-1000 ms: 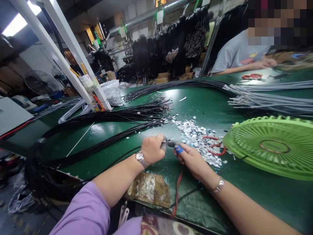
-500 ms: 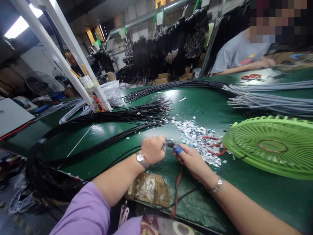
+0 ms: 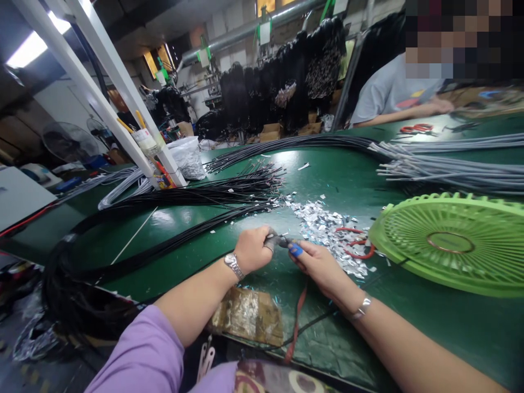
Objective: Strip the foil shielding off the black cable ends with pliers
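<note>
My left hand point(image 3: 254, 248), with a watch at the wrist, is closed around the end of a black cable point(image 3: 280, 240). Opposite it, my right hand point(image 3: 313, 257) pinches at the same cable end; its thumb has blue tape on it. Between the two hands a short dark stretch and a thin pale tip show, but the finer detail is too small to make out. Scraps of silvery foil point(image 3: 323, 224) lie just beyond the hands. Bundled black cables point(image 3: 196, 226) with stripped ends run along the table to the left.
A green fan point(image 3: 450, 243) and red-handled scissors point(image 3: 360, 251) are to the right. Grey cables point(image 3: 442, 164) lie farther back. A taped brown cardboard piece point(image 3: 248, 316) sits at the near edge. A white post point(image 3: 118, 93) rises at the left. Across the table sits another person point(image 3: 393, 93).
My hands stay together at the cable end, and the left has shifted slightly left. The whole view has moved a little.
</note>
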`<action>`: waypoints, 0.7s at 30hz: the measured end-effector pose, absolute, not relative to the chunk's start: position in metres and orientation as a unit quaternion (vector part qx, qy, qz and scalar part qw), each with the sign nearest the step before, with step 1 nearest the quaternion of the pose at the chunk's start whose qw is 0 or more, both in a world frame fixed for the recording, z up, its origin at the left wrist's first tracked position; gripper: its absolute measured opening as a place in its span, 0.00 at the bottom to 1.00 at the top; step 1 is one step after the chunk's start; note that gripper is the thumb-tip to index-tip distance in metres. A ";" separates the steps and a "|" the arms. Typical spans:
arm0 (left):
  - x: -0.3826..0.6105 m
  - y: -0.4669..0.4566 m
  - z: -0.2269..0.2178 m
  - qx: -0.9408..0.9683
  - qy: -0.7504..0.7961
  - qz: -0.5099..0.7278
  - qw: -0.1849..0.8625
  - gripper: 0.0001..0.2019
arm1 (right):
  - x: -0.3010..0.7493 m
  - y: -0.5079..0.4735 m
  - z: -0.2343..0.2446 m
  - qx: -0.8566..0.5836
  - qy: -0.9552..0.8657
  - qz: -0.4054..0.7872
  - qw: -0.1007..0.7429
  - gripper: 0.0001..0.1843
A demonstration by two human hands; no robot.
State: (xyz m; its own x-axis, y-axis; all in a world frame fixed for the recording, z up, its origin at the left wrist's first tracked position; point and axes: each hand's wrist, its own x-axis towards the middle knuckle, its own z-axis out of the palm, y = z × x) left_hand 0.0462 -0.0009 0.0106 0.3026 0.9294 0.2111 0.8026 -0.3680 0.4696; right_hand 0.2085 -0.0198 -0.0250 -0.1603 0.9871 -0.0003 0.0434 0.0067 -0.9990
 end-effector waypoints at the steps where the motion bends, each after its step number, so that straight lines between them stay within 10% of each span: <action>1: 0.046 0.000 0.011 0.781 0.542 0.245 0.193 0.04 | 0.209 -0.019 -0.025 -0.469 -0.559 0.518 0.447 0.25; 10: 0.045 0.014 0.012 0.547 0.510 0.248 0.616 0.14 | 0.214 -0.016 -0.020 -0.471 -0.625 0.446 0.435 0.17; 21: 0.045 0.006 0.010 0.731 0.484 0.164 0.451 0.11 | 0.224 -0.013 -0.017 -0.476 -0.638 0.440 0.415 0.18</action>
State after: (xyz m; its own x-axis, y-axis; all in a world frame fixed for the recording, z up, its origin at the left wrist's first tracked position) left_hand 0.0452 0.0060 0.0097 0.4772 0.8564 -0.1973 0.5602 -0.1234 0.8191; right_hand 0.2237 -0.0132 -0.0166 -0.2021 0.9731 0.1109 0.2418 0.1593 -0.9572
